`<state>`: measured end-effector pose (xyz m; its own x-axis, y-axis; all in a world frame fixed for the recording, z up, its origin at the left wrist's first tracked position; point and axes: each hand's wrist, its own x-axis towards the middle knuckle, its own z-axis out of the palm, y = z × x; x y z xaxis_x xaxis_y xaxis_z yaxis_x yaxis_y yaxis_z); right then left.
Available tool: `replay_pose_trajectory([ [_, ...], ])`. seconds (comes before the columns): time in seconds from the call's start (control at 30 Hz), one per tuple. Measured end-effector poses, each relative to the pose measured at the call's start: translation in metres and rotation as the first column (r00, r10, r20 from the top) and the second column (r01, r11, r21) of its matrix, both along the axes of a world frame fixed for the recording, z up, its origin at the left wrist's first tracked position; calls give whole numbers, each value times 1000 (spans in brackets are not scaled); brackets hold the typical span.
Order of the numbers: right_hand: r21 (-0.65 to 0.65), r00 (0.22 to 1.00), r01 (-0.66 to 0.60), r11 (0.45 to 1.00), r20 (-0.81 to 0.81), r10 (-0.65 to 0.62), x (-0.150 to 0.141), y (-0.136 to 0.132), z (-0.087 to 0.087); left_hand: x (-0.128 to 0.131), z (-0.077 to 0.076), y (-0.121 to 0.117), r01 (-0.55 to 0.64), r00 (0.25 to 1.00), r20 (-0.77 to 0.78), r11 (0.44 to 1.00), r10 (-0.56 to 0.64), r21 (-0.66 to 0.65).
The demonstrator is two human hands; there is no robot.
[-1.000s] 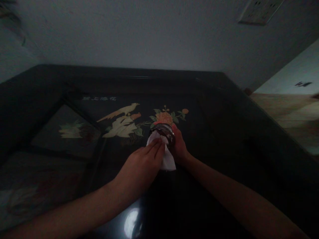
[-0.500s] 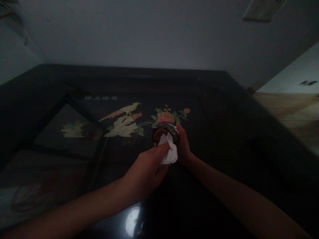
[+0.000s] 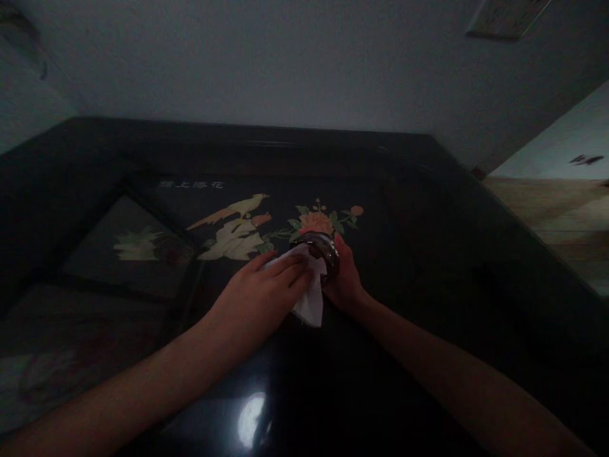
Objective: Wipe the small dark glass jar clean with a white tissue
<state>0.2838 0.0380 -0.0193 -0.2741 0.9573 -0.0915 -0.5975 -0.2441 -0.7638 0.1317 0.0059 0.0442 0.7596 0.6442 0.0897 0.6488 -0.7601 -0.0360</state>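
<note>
Dim room, low light. Grey wall (image 3: 266, 70) behind glossy black table (image 3: 419, 266); pale socket plate (image 3: 508, 19) upper right, cut by top edge. Table surface bears bird picture (image 3: 247, 207), orange flower picture (image 3: 316, 221), row of pale characters (image 3: 191, 185). Bright light reflection (image 3: 250, 420) near front. Blurred reflections (image 3: 137, 246) at left. Far right: paler wall section (image 3: 561, 136) with dark mark (image 3: 586, 159), above plank floor (image 3: 566, 219).

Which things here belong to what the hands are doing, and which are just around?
In use:
white cloth or tissue, held in the left hand
dark shiny object, held in the right hand

Just around:
black table
bird-and-flower picture on it
wall plate, upper right
</note>
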Motion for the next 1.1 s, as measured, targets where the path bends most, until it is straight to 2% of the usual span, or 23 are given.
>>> replay_pose_trajectory([
  [0.13, 14, 998, 64, 998, 21, -64, 0, 0, 0, 2, -6, 1, -13, 994, 102, 992, 26, -128],
  [0.23, 29, 994, 95, 995, 45, -96, 0, 0, 4, 5, -9, -3, -45, 959, 256, 955, 124, -293],
  [0.3, 14, 996, 64, 998, 55, -65, 1, -1, 6, 6, -9, -6, -49, 921, 326, 892, 215, -449],
  [0.4, 2, 997, 33, 999, 68, -33, 2, -2, 8, 9, -6, -9, 10, 852, 410, 775, 324, -632],
  [0.5, -6, 998, 41, 999, 44, -40, 2, -1, 7, 12, -4, -10, 25, 794, 461, 736, 396, -676],
  [0.63, -16, 999, 18, 1000, 50, -17, 3, -2, 7, 13, -5, -11, 20, 798, 452, 731, 399, -682],
  [0.7, -8, 998, 18, 1000, 65, -17, 3, -2, 7, 12, -5, -10, 4, 837, 408, 741, 366, -671],
  [0.77, -6, 997, 27, 1000, 67, -26, 3, -2, 7, 11, -6, -9, -51, 895, 331, 804, 300, -592],
  [0.83, -13, 997, 52, 999, 59, -51, 2, -1, 7, 10, -6, -7, -76, 948, 255, 914, 190, -398],
  [0.9, -24, 997, 75, 997, 36, -74, 2, 0, 5, 8, -6, -6, -59, 980, 179, 984, 89, -167],
  [0.97, -17, 998, 69, 997, 11, -69, 1, 0, 3, 7, -5, -4, -38, 993, 110, 999, 40, -18],
  [1.1, 24, 999, 22, 999, 23, -23, 0, -1, 1, 4, 0, -3, -5, 999, 40, 998, 3, 57],
])
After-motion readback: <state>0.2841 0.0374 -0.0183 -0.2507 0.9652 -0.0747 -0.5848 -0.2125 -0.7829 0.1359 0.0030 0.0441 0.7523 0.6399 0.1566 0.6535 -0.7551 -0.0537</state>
